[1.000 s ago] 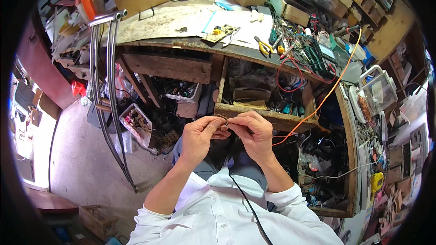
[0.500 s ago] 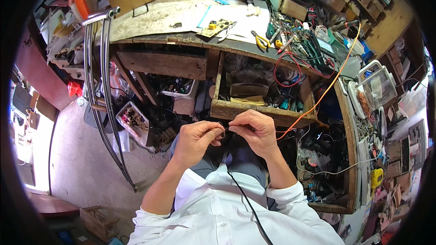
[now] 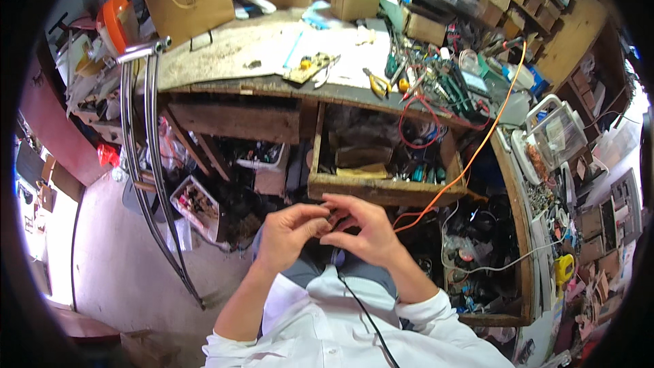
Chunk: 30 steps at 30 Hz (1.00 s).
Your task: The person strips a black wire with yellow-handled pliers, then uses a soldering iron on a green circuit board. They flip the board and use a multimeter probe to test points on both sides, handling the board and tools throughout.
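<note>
Small dark piece (image 3: 331, 221), too small and shaded to identify: located at the fingertips, between the two hands, above the lap. Left hand (image 3: 286, 235): thumb and forefinger brought together at the piece; whether this grip pinches it, cannot tell. Right hand (image 3: 364, 232): grip spread, thumb and forefinger parted in a curve facing the left hand; contact of the farther fingers cannot be told. Drawer (image 3: 388, 192), wooden, pulled out: front board just beyond the right hand, bounding its forward room. Orange cable (image 3: 471, 161): descends across the drawer's right part toward the right hand, narrowing that side. Worktop (image 3: 214, 68), beyond: curved front edge, with yellow-handled pliers (image 3: 377, 84) and circuit board (image 3: 305, 71) near it. Metal tube frame (image 3: 151, 133): two bent legs, leaning at the worktop's left end, well apart from the left hand. Floor (image 3: 122, 245): wider room, left of the lap.
</note>
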{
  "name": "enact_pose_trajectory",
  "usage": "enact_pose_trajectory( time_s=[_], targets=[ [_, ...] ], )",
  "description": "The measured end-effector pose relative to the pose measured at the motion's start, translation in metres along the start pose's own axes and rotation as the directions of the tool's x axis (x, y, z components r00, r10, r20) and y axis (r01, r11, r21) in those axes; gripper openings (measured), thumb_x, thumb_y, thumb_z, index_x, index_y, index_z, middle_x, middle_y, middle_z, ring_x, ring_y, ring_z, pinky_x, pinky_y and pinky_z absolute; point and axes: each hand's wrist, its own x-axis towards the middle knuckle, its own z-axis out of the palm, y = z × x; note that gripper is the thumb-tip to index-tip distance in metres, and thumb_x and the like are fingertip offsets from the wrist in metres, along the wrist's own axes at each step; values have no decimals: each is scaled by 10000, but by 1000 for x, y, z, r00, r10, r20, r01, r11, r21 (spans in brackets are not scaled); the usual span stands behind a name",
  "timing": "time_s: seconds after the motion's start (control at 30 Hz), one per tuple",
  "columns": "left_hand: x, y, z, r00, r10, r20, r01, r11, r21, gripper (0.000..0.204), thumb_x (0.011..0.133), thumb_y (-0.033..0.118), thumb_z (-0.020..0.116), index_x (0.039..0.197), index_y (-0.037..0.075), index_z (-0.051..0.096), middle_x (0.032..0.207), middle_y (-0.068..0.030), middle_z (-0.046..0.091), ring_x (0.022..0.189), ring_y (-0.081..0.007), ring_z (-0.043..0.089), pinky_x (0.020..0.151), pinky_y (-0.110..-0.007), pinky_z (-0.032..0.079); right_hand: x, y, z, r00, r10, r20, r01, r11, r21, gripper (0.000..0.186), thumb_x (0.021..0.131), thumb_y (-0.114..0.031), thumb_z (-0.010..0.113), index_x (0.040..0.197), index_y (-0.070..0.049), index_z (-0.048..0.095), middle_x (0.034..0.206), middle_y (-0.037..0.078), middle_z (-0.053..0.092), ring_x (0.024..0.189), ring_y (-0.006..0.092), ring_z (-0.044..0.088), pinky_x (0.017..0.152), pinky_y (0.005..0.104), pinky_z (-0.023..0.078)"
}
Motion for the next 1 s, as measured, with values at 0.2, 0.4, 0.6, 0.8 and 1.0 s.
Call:
enact_pose_trajectory(
  time_s=[0.2,0.4,0.6,0.8,1.0],
  targets=[
    [3,-17,4,1000,-20,11,22,979,-201,240,957,-68,573,1180,-36,490,977,-157,715,927,-175,707,834,-307,597,-2,-7,13,945,-323,-51,273,865,-421,397,731,-22,832,1098,-1,683,994,142,711,841,268,709,730,328,596],
    [4,-22,2,987,-89,137,114,977,-183,360,1012,7,529,1364,-69,522,1095,-144,704,1006,-203,697,885,-336,596,-9,5,8,962,-274,-1,237,832,-502,280,807,-13,729,1085,-38,707,975,121,736,832,275,729,694,347,598],
    [1,-23,-2,973,-135,188,155,983,-95,263,1022,41,537,1240,-72,632,1077,-146,717,991,-208,710,890,-336,594,-12,3,2,973,-227,36,211,818,-536,203,854,-13,671,1054,-39,694,934,123,727,797,291,721,658,353,586],
    [3,-11,1,998,-61,7,60,995,80,127,937,55,694,1008,-35,748,834,-77,734,765,-138,709,716,-255,585,-8,-6,-3,986,-147,-78,100,901,-422,109,852,-19,727,955,-7,695,888,127,725,759,279,726,652,316,579],
    [5,0,7,970,241,27,-230,877,422,172,918,70,725,1049,-40,736,1049,-70,701,828,-114,686,702,-231,562,-10,-4,-12,980,-171,-99,116,902,-415,111,845,-37,725,950,-35,689,855,118,692,735,293,696,641,348,562]
  ],
)
